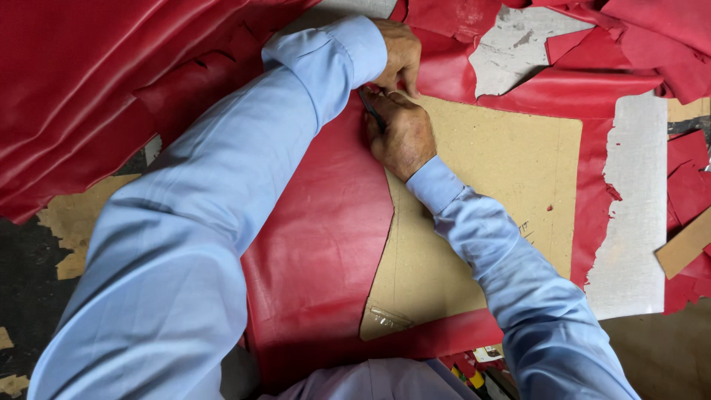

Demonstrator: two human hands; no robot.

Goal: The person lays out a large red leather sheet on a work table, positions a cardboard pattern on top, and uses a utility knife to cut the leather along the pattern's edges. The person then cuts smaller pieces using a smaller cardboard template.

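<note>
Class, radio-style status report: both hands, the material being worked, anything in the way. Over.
Right hand grips thin dark tool at cardboard pattern edge. Left hand presses red leather beside it. Leather scraps lie clear to the right.

A worn work table (637,244) shows pale grey patches at the right. At the left its dark surface (29,296) is chipped, with tan flakes. Light is even.
</note>
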